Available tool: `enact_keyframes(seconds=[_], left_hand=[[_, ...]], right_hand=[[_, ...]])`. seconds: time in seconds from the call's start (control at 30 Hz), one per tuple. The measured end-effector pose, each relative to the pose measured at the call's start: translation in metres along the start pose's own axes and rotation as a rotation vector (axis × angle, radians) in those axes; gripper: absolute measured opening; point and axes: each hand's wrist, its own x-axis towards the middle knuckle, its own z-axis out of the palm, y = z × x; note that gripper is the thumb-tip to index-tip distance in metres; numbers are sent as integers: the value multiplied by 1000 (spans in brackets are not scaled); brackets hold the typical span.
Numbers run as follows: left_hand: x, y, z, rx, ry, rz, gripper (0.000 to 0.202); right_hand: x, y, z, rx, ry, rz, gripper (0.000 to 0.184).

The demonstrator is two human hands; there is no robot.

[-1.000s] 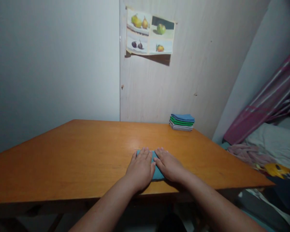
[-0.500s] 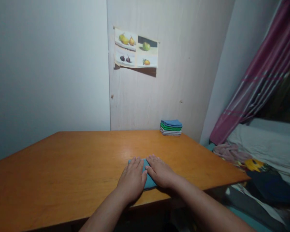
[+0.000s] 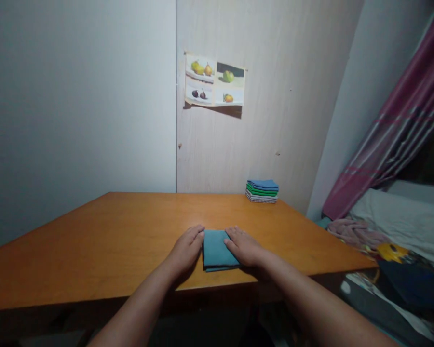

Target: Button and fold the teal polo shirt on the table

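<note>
A teal cloth (image 3: 219, 248), folded into a thick square, lies flat near the front edge of the wooden table (image 3: 130, 246). Along its left side rests my left hand (image 3: 187, 248), fingers stretched forward and the thumb side by the cloth's edge. My right hand (image 3: 243, 246) lies open over the cloth's right side, with its thumb reaching onto the top and the palm covering part of that edge. Neither hand grips the cloth. Farther back, at the table's right corner, sits a neat stack of folded cloths (image 3: 262, 191) in blue, green and a checked pattern.
A sheet with fruit pictures (image 3: 214, 82) hangs on the wall behind the table. To the right are a purple curtain (image 3: 369, 144), a bed with white bedding (image 3: 408, 212), a crumpled pinkish cloth (image 3: 354, 231) and dark fabric (image 3: 412, 284).
My left hand has slid left off the cloth's top to its left side, uncovering most of it. My right hand stays on the right part. The camera view has shifted slightly.
</note>
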Motion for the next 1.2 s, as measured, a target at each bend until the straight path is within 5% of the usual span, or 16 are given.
enact_keyframes(seconds=[0.27,0.6,0.83,1.2], left_hand=[[-25,-5,3,61,-83,81,49],[-28,-4,2,159,-84,103,49],[-29,-5,2,155,-93,99,49],[-32,3,-2,200,-121,97,51]], right_hand=[[0,0,0,-28,5,18,67],[-7,-9,-13,15,163,-63,68],[3,-8,4,-34,14,-13,77],[6,-17,-13,-32,-40,-41,73]])
